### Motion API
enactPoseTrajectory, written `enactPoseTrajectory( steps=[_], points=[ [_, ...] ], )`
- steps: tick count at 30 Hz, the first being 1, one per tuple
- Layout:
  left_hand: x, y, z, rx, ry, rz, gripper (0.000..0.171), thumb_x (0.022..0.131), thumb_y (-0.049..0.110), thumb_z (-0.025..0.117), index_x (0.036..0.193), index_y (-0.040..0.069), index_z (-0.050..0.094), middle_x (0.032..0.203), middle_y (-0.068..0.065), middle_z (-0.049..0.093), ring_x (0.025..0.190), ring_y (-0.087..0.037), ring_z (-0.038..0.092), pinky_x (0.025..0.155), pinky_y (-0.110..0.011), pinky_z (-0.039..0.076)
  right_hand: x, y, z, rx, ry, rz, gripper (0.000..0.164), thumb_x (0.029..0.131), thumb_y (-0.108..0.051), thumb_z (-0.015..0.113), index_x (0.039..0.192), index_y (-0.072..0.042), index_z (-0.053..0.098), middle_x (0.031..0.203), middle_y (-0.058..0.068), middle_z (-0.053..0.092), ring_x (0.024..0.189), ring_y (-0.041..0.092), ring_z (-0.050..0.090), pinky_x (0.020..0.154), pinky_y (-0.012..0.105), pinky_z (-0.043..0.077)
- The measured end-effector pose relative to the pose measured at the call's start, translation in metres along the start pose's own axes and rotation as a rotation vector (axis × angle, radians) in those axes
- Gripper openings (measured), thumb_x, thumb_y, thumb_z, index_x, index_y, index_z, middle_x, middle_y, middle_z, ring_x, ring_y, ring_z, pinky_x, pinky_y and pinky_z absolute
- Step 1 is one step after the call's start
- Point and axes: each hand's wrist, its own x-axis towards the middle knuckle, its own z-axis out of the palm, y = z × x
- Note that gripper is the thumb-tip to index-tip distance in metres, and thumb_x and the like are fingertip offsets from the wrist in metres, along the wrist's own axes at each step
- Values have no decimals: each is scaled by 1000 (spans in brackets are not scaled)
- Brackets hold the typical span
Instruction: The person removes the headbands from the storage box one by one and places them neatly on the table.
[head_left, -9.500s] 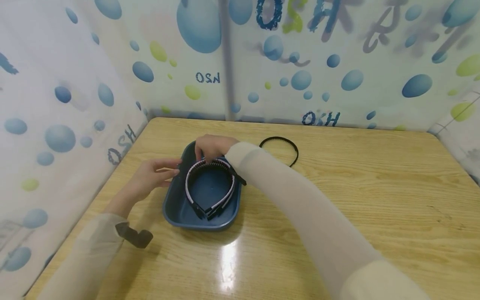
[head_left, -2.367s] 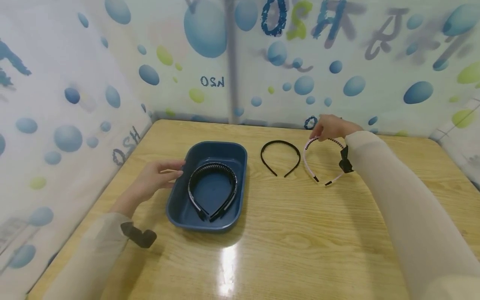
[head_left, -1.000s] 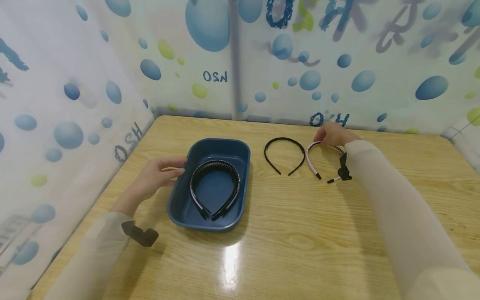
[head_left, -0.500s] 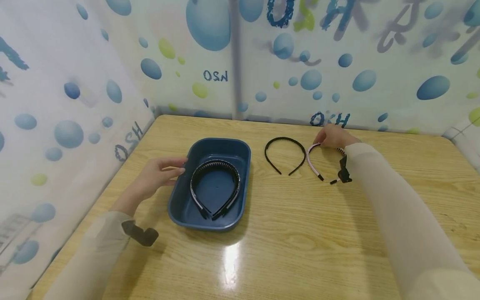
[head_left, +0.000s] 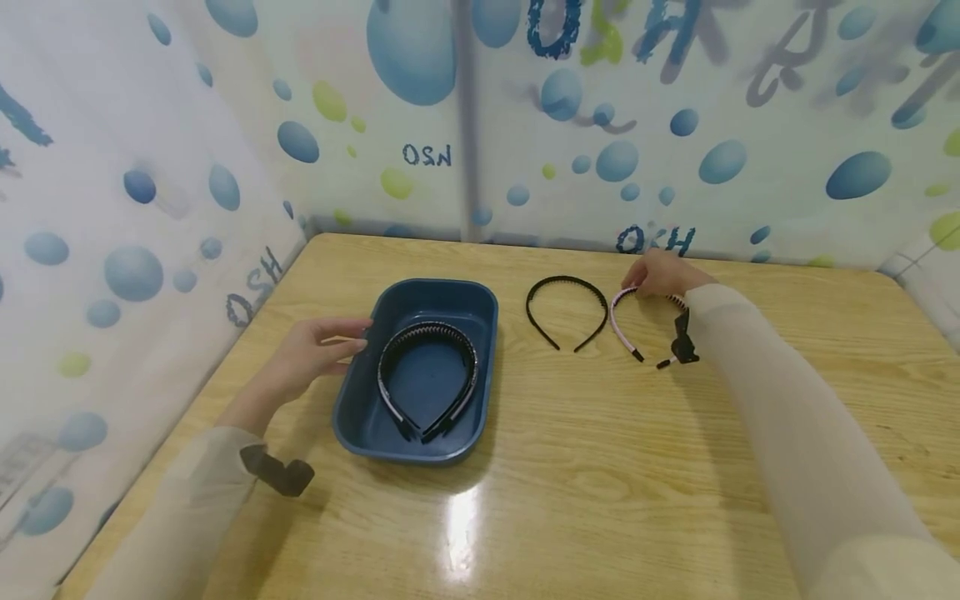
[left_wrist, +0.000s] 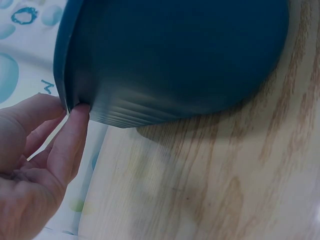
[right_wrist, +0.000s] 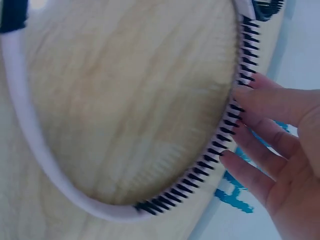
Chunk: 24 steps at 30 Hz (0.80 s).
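Note:
In the head view, my left hand is at the left side of a blue plastic tub. The left wrist view shows its thumb and fingers pinching the tub's rim. Several headbands lie nested in the tub, black with comb teeth and one silvery edge. At the back right, my right hand is over the top of a pale pink headband with black tips. Up close in the right wrist view, thumb and fingers pinch this headband along its black-toothed arc. Part of the band is hidden behind the hand.
A thin black toothed headband lies on the wooden table, just left of the pink one. Patterned fabric walls rise behind the table and along its left side. A dark wrist camera sits on the left forearm.
Since the earliest frame, my right hand has carried the pink headband out of the tub to the right of the black one. My left hand has stayed at the tub; the last second shows little movement.

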Motion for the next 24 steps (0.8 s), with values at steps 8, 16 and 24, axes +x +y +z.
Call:
enactPoseTrajectory(
  steps=[8, 16, 24],
  points=[
    [0, 0, 0, 17, 8, 2, 43, 91, 12, 58, 130, -3, 48, 135, -18, 43, 119, -32, 44, 81, -33, 51, -5, -13, -13, -6, 23, -20, 29, 83, 4, 60, 111, 9, 61, 109, 31, 56, 101, 43, 52, 81, 51, 47],
    [-1, 1, 1, 1, 0, 10, 43, 91, 11, 58, 131, -3, 47, 135, -19, 43, 113, -21, 50, 81, -33, 51, -13, -27, -22, -3, 63, -76, 28, 84, 5, 59, 112, 9, 60, 109, 30, 57, 100, 41, 53, 80, 50, 48],
    [-3, 2, 2, 5, 2, 16, 45, 91, 11, 59, 131, -4, 46, 135, -20, 43, 110, -16, 52, 81, -31, 51, -21, -49, -29, -7, 84, -154, 25, 84, 3, 60, 108, 7, 63, 107, 27, 59, 98, 38, 56, 80, 48, 49]
  ],
)
